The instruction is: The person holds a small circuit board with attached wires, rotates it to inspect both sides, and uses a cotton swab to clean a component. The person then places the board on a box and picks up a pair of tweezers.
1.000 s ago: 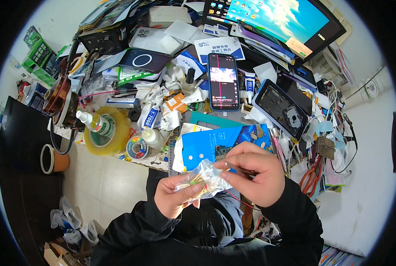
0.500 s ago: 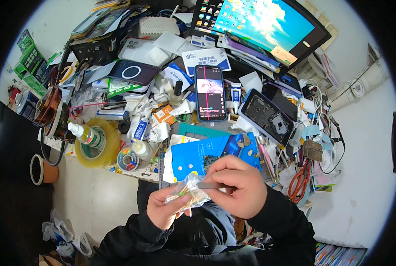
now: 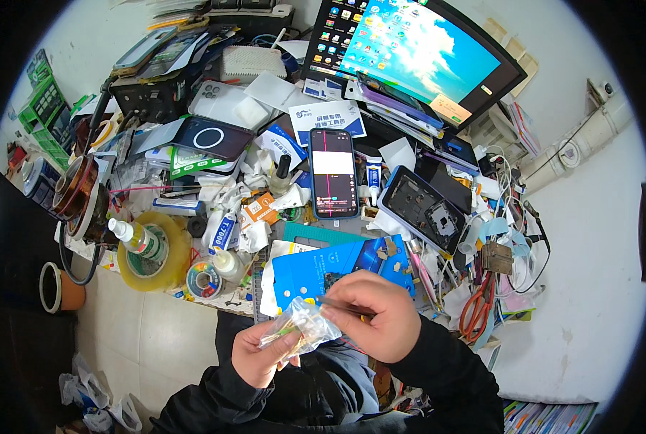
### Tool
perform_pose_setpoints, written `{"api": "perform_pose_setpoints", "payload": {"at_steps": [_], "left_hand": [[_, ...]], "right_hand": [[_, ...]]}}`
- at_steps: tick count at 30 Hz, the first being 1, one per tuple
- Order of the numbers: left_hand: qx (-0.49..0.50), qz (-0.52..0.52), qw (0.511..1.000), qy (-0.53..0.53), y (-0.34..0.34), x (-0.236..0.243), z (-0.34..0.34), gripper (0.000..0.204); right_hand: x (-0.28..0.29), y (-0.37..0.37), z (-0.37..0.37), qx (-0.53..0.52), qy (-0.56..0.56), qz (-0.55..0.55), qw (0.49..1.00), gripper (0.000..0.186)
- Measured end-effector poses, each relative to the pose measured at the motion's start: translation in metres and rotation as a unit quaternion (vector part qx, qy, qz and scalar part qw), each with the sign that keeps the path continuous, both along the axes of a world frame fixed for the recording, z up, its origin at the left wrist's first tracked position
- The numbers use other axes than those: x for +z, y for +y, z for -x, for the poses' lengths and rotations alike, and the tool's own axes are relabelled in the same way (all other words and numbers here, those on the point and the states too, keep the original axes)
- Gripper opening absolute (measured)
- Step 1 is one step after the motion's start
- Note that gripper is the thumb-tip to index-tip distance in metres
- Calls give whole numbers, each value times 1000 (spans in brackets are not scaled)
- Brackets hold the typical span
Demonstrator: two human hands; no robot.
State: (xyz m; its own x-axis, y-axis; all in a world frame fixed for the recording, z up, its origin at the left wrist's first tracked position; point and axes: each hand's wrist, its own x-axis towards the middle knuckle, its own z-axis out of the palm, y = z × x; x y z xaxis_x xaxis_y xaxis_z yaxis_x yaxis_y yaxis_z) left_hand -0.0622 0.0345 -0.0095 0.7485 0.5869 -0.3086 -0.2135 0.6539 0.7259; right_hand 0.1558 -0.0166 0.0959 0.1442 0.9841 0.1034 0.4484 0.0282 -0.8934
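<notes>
My left hand [image 3: 254, 354] pinches a small clear plastic bag [image 3: 305, 327] between thumb and fingers, above my lap at the table's near edge. Thin gold-coloured and green bits show through the plastic; I cannot make out what they are. Slim dark tweezers [image 3: 348, 307] are gripped in my right hand [image 3: 386, 318], their tip pointing left, by the bag's upper edge. Just beyond the hands lies a flat blue pack [image 3: 305, 269] with small grey-brown pieces on its right part. A small dark circuit board [image 3: 331, 279] on it is partly hidden by my right hand.
A lit phone [image 3: 334, 177] stands past the blue pack, with an opened phone housing [image 3: 424, 210] to its right. Leftward are a tape roll [image 3: 182, 253], a spray bottle [image 3: 140, 239] and a solder spool [image 3: 204, 279]. Orange-handled scissors [image 3: 475, 311] hang at the right; a monitor [image 3: 424, 58] rises behind.
The tweezers have gone from nearly level to slanting, tip up and left. The bag remains in my left hand. The whole view has shifted slightly, and the phone's picture differs.
</notes>
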Motion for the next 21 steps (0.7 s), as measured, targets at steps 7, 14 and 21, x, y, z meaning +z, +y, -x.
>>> {"api": "perform_pose_setpoints", "payload": {"at_steps": [7, 14, 21], "left_hand": [[53, 26, 996, -63, 0, 3, -2, 35], [2, -13, 992, -125, 2, 5, -10, 60], [91, 55, 980, -169, -6, 1, -10, 66]], "right_hand": [[33, -11, -23, -63, 173, 13, 983, 12], [25, -5, -4, 7, 154, 194, 969, 8], [30, 55, -12, -69, 11, 32, 997, 11]]}}
